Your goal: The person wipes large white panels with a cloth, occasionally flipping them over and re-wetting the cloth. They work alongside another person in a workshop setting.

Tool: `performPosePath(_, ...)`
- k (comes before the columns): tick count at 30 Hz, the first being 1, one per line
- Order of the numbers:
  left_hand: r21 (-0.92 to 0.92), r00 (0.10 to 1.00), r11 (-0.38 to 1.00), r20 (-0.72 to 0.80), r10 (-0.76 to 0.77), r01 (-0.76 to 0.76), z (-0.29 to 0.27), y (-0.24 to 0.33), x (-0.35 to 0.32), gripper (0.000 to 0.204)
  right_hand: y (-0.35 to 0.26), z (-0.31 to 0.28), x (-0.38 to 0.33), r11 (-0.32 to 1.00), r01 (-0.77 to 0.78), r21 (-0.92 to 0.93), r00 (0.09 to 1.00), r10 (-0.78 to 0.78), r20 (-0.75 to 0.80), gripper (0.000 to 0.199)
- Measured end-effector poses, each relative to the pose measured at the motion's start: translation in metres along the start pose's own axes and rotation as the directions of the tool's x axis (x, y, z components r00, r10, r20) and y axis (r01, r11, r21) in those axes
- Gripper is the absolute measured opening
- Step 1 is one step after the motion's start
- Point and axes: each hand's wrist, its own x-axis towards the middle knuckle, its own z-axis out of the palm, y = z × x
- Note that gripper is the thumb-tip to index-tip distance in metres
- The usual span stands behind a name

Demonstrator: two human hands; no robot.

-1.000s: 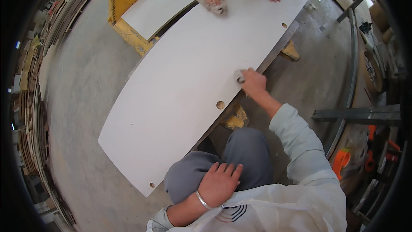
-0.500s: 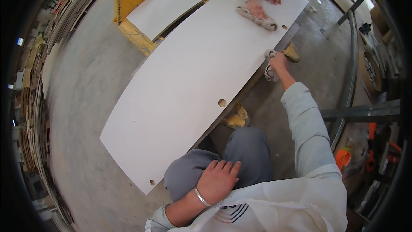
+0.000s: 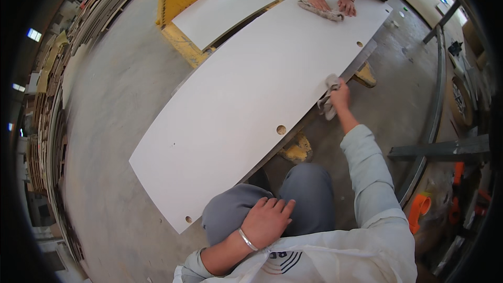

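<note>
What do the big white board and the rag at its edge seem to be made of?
The long white flat board looks like laminated or painted wood panel: a smooth matte face, a thin straight edge and drilled round holes. The crumpled grey rag in the right hand looks like soft woven cloth, since it folds and hangs limp. Neither is certain from the look alone.

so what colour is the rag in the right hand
Grey-beige; the rag shows best in the head view, bunched in the right hand at the edge of the white panel.
</note>
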Motion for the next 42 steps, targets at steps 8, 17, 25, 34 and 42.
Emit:
performPosePath(8, -0.018, 0.998, 0.998, -0.019, -0.065, 0.064, 0.008, -0.002, -0.017, 0.05, 0.02, -0.011, 0.054, 0.965, 0.022, 0.262, 0.999, -0.031, 0.03, 0.039)
performPosePath(17, -0.059, 0.997, 0.998, -0.083, 0.012, -0.017, 0.009, -0.005, 0.005, 0.052, 0.056, -0.024, -0.048, 0.982, 0.183, 0.05, 0.948, -0.19, 0.257, 0.042)
performPosePath(25, -0.11, 0.989, 0.994, -0.144, -0.023, 0.007, 0.004, -0.008, -0.008, 0.051, 0.09, -0.063, -0.15, 0.948, 0.035, 0.317, 0.987, -0.084, 0.141, 0.044)
performPosePath(34, -0.113, 0.891, 0.993, -0.446, -0.091, 0.045, -0.004, -0.007, -0.03, 0.048, -0.072, -0.031, -0.231, 0.779, 0.015, 0.627, 0.764, -0.414, 0.495, 0.036)
performPosePath(42, 0.06, 0.939, 0.979, -0.302, -0.166, 0.192, -0.003, 0.003, -0.058, 0.047, -0.157, 0.057, -0.343, 0.486, 0.819, 0.305, 0.356, -0.847, 0.395, 0.051)
